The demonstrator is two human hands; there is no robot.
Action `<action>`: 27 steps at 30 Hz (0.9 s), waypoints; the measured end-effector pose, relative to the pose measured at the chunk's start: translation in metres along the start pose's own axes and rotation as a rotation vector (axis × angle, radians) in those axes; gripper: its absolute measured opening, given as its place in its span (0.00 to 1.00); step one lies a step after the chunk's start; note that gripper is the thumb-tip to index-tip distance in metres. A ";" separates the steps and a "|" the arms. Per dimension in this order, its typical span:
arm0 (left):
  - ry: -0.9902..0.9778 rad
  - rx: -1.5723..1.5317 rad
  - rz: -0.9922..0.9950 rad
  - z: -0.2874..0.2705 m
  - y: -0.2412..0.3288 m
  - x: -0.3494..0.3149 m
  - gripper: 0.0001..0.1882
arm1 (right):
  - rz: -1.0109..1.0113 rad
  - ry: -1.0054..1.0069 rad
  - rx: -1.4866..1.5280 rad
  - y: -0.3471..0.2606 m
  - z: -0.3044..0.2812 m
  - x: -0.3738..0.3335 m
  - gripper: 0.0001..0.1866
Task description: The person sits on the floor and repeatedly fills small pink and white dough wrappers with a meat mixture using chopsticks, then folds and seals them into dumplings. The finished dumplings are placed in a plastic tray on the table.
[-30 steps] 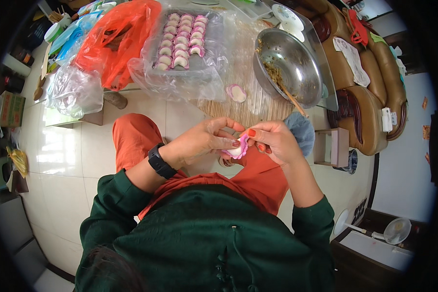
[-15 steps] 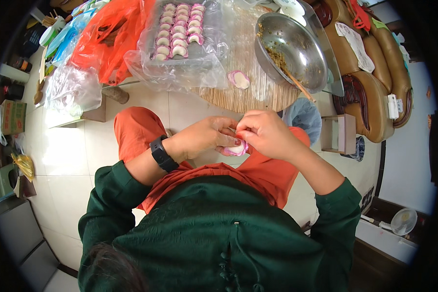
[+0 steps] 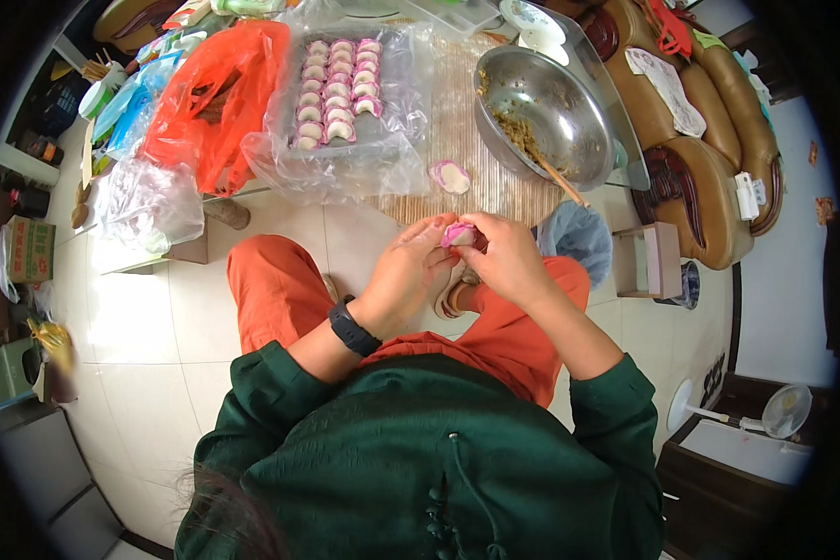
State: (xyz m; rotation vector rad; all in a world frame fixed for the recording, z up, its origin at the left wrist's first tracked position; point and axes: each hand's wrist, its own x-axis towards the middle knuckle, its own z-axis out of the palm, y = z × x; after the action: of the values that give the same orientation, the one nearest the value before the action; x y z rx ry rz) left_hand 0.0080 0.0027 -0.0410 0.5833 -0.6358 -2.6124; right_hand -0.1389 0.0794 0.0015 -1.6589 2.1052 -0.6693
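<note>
Between my hands, just short of the table edge, is a pink-and-white dumpling [image 3: 458, 235]. My right hand [image 3: 511, 264] grips it from the right with thumb and fingers. From the other side my left hand [image 3: 409, 268], with a black band on its wrist, holds it at the fingertips; the fingers are fairly straight. Beyond them a flat pink-edged wrapper [image 3: 450, 176] lies on the round slatted mat [image 3: 453, 121]. Rows of finished dumplings [image 3: 339, 91] sit on a plastic-lined tray [image 3: 397, 140] to the left.
A steel bowl [image 3: 579, 126] of chopped filling stands at the mat's right, a wooden stick [image 3: 565, 185] leaning over its rim. Red plastic bags [image 3: 243, 70] and a clear bag [image 3: 149, 201] lie at the left. Below the bowl is a lined bin [image 3: 579, 241], near a small stool [image 3: 658, 257].
Both hands have moved up toward the table with the dumpling. It has turned, showing more of its pink edge. My left fingers have straightened.
</note>
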 end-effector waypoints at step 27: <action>0.011 -0.146 0.318 0.022 0.053 0.035 0.42 | -0.014 0.214 0.413 -0.060 0.014 0.038 0.20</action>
State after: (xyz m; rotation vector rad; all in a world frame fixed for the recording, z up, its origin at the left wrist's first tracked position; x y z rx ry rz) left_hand -0.0178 -0.0491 -0.0066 0.4138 -0.4837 -2.3308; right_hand -0.0923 0.0290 0.0246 -1.4230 1.9205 -1.2379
